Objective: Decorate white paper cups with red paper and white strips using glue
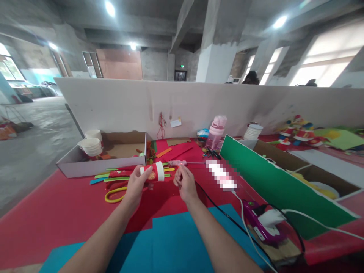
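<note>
My left hand point(137, 181) is wrapped around a red and white paper cup point(153, 172), which lies sideways in the air with its white end facing right. To the right of the cup, my right hand point(184, 182) is closed with fingers curled together; whether anything small is between them is hidden. Just behind the right hand lies a pink tool with a thin clear rod point(176, 163), perhaps a hot glue gun. Left of and under my left hand are scissors with yellow handles point(112, 195) and several green and blue paper strips point(99, 179).
At the left stands a box point(102, 167) with stacked paper cups point(90, 146). A pink bottle point(216, 131) is at the back. On the right are a green-sided box point(273, 182) and a purple power strip point(265, 223) with cables. Blue sheets point(176, 239) cover the front.
</note>
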`<state>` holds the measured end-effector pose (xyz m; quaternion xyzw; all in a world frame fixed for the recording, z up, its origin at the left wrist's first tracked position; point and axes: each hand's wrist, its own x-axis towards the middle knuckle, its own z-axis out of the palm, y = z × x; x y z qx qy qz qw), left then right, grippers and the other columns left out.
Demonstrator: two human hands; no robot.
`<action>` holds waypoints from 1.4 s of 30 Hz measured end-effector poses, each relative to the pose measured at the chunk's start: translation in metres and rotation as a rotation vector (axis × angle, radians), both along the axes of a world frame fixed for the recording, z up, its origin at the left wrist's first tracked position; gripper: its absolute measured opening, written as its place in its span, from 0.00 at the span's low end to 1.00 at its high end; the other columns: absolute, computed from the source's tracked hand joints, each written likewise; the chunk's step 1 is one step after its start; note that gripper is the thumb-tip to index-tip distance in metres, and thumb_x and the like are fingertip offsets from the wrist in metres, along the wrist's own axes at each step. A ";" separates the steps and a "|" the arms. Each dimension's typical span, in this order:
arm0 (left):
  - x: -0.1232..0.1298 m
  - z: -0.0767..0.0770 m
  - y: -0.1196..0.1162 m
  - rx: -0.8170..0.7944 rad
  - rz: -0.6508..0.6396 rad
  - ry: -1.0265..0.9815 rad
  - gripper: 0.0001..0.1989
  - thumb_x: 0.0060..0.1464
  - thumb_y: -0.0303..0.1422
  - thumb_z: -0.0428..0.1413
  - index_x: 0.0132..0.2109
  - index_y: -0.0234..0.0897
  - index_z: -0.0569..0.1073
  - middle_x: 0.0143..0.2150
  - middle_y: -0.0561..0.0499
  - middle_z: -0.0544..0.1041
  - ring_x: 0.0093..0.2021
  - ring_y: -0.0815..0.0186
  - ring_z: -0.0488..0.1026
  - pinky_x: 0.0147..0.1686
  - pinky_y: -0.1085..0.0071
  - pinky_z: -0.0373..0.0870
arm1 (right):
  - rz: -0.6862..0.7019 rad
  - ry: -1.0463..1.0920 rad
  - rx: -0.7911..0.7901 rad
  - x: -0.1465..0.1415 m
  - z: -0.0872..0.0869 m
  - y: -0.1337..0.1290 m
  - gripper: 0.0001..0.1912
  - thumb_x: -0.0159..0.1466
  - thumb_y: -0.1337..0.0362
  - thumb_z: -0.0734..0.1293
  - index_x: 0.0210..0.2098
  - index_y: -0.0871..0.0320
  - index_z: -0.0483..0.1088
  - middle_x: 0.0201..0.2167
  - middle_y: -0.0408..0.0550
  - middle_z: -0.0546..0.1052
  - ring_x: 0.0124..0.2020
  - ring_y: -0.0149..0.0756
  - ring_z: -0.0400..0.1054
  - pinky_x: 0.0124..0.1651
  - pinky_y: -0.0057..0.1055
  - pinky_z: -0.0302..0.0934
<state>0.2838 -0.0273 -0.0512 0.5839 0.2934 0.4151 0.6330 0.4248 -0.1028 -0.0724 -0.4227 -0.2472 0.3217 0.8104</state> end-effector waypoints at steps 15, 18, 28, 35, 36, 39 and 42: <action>0.000 0.010 -0.003 0.047 -0.028 0.119 0.20 0.44 0.45 0.63 0.34 0.37 0.65 0.22 0.56 0.71 0.16 0.72 0.68 0.14 0.78 0.64 | 0.022 -0.670 -0.126 -0.003 0.000 -0.005 0.11 0.61 0.55 0.65 0.28 0.56 0.70 0.29 0.43 0.72 0.34 0.34 0.64 0.40 0.28 0.57; 0.000 0.010 -0.003 0.061 -0.037 0.120 0.20 0.43 0.44 0.63 0.34 0.37 0.64 0.22 0.56 0.71 0.16 0.72 0.68 0.14 0.78 0.64 | 0.111 -0.538 -0.133 -0.004 -0.002 -0.004 0.14 0.61 0.53 0.64 0.26 0.56 0.70 0.26 0.42 0.71 0.31 0.33 0.62 0.36 0.27 0.56; 0.002 -0.001 0.004 0.035 -0.032 0.129 0.21 0.44 0.46 0.62 0.37 0.37 0.65 0.24 0.55 0.72 0.17 0.71 0.66 0.15 0.76 0.63 | 0.340 -0.110 -0.084 -0.002 -0.011 0.002 0.15 0.53 0.52 0.71 0.29 0.59 0.76 0.23 0.41 0.72 0.24 0.28 0.60 0.33 0.27 0.56; 0.001 -0.010 0.010 0.391 0.151 0.240 0.20 0.43 0.42 0.63 0.40 0.38 0.69 0.31 0.54 0.73 0.29 0.66 0.70 0.28 0.75 0.66 | 0.169 -0.166 -0.197 0.005 -0.011 0.001 0.12 0.50 0.57 0.73 0.29 0.59 0.77 0.20 0.42 0.73 0.22 0.28 0.64 0.31 0.27 0.60; 0.000 -0.010 0.009 0.412 0.174 0.257 0.19 0.43 0.43 0.63 0.41 0.39 0.69 0.31 0.54 0.73 0.30 0.66 0.70 0.28 0.74 0.66 | 0.183 -0.162 -0.187 0.005 -0.010 0.001 0.11 0.50 0.57 0.72 0.29 0.59 0.77 0.20 0.43 0.74 0.23 0.28 0.65 0.32 0.28 0.62; 0.000 -0.007 0.003 0.455 0.201 0.268 0.19 0.44 0.42 0.62 0.42 0.40 0.69 0.32 0.54 0.73 0.31 0.64 0.70 0.31 0.73 0.66 | 0.180 -0.160 -0.178 0.004 -0.009 0.000 0.10 0.50 0.59 0.72 0.29 0.59 0.78 0.22 0.45 0.76 0.24 0.30 0.68 0.34 0.30 0.65; 0.000 -0.002 -0.004 0.467 0.197 0.228 0.20 0.42 0.41 0.63 0.43 0.41 0.70 0.34 0.53 0.74 0.33 0.62 0.71 0.33 0.72 0.67 | 0.138 -0.152 -0.205 0.002 -0.009 0.001 0.09 0.50 0.59 0.72 0.27 0.59 0.77 0.22 0.45 0.76 0.24 0.32 0.69 0.35 0.32 0.66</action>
